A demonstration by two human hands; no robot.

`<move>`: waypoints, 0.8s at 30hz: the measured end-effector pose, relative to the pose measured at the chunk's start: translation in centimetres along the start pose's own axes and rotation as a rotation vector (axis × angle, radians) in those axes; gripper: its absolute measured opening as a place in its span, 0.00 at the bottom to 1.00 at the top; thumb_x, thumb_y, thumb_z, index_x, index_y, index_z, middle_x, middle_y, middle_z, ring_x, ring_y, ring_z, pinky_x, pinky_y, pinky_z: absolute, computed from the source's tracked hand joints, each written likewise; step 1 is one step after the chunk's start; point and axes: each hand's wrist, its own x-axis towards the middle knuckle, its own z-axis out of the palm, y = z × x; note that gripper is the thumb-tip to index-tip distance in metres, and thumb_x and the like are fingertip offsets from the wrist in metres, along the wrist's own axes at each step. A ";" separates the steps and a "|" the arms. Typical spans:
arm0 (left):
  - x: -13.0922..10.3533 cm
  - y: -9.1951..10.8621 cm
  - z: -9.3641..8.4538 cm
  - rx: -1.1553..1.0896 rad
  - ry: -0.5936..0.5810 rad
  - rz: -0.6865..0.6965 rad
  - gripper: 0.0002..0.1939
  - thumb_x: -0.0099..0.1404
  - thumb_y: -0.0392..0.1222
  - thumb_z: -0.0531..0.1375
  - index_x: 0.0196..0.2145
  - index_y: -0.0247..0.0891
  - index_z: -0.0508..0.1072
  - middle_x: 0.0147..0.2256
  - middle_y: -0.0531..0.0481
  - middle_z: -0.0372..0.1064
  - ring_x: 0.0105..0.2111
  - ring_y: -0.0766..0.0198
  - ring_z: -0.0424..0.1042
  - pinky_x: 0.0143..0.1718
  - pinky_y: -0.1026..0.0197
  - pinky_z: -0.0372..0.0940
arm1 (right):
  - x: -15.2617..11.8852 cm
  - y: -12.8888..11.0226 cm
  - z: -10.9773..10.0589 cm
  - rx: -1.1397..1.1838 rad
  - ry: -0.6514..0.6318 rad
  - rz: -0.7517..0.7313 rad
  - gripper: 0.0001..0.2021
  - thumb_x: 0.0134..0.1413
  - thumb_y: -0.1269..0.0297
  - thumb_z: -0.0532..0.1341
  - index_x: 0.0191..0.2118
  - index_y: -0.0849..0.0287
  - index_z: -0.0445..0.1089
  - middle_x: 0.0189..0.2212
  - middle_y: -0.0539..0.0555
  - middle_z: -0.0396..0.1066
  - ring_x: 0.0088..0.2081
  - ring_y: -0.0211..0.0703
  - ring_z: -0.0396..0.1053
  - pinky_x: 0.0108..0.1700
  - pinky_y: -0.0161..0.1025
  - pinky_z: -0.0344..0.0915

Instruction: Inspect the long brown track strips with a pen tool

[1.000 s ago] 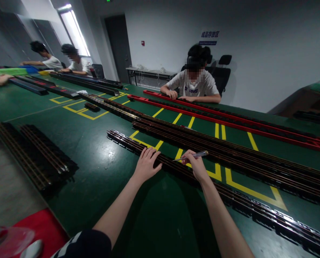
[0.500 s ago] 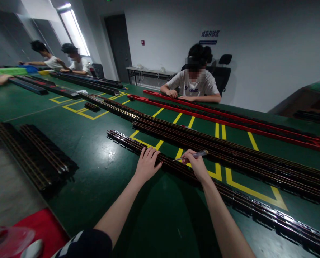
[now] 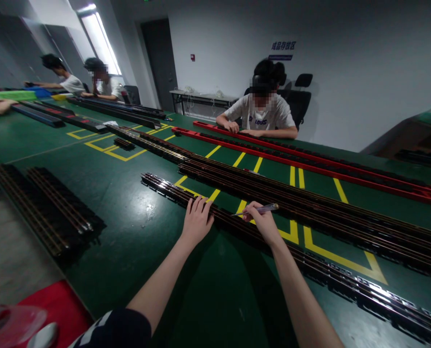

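A long dark strip with copper-coloured rails (image 3: 166, 187) runs diagonally across the green table (image 3: 121, 232), from the middle left to the lower right. My left hand (image 3: 197, 220) rests on this strip, palm down, fingers spread along its upper side. Just to the right, my right hand (image 3: 261, 220) grips a screwdriver (image 3: 268, 208) with a clear handle. The screwdriver's thin shaft points left, its tip at the strip between my two hands. Whether the tip touches the strip is too small to tell.
Beyond the strip lies a bundle of similar long strips (image 3: 291, 195). Red channels (image 3: 309, 169) lie farther back, where a person (image 3: 261, 113) sits. Shorter strips (image 3: 59, 208) are on the left. More people sit at the far left.
The strip has slid slightly to the left, and my left hand has shifted a little left with it. The screwdriver has moved slightly left. A far person's hand has moved up to the head.
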 end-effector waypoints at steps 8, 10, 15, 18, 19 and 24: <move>0.1 0.0 -0.2 0.022 0.015 -0.069 0.19 0.63 0.34 0.52 0.51 0.34 0.69 0.53 0.39 0.68 0.58 0.49 0.61 0.64 0.42 0.49 | 0.1 0.0 0.0 -0.012 -0.011 0.023 0.11 0.43 0.57 0.63 0.20 0.58 0.68 0.17 0.50 0.69 0.23 0.38 0.67 0.28 0.36 0.65; 0.1 0.0 -0.2 0.022 0.015 -0.086 0.19 0.64 0.33 0.51 0.52 0.34 0.70 0.53 0.39 0.68 0.59 0.49 0.61 0.64 0.41 0.50 | 0.1 0.0 0.0 -0.009 -0.018 0.028 0.11 0.42 0.57 0.63 0.20 0.58 0.68 0.17 0.50 0.69 0.23 0.38 0.67 0.28 0.36 0.65; 0.0 -0.3 0.0 0.001 0.004 -0.075 0.21 0.64 0.31 0.49 0.53 0.33 0.69 0.55 0.39 0.67 0.60 0.49 0.60 0.63 0.41 0.51 | 0.1 0.2 -0.1 0.017 -0.016 0.038 0.10 0.42 0.57 0.62 0.20 0.58 0.69 0.17 0.50 0.69 0.23 0.38 0.67 0.28 0.35 0.64; 0.0 -0.5 0.2 -0.030 -0.016 -0.042 0.22 0.64 0.29 0.48 0.54 0.34 0.69 0.56 0.40 0.66 0.61 0.50 0.58 0.63 0.40 0.51 | 0.2 0.4 -0.2 0.034 0.000 0.023 0.10 0.41 0.59 0.61 0.19 0.58 0.68 0.16 0.49 0.68 0.22 0.37 0.66 0.27 0.35 0.63; 0.0 -0.5 0.3 -0.037 -0.022 -0.033 0.23 0.64 0.29 0.48 0.54 0.35 0.69 0.57 0.41 0.66 0.61 0.50 0.58 0.63 0.40 0.52 | 0.2 0.5 -0.2 0.041 0.006 0.017 0.09 0.41 0.59 0.61 0.19 0.58 0.68 0.16 0.49 0.68 0.22 0.37 0.66 0.27 0.35 0.63; -0.1 -0.6 0.2 -0.057 -0.027 -0.008 0.24 0.64 0.28 0.47 0.55 0.36 0.68 0.57 0.44 0.65 0.62 0.50 0.57 0.63 0.40 0.51 | 0.3 0.7 -0.3 0.053 0.024 -0.010 0.08 0.40 0.62 0.60 0.18 0.58 0.68 0.15 0.49 0.67 0.21 0.37 0.65 0.26 0.35 0.63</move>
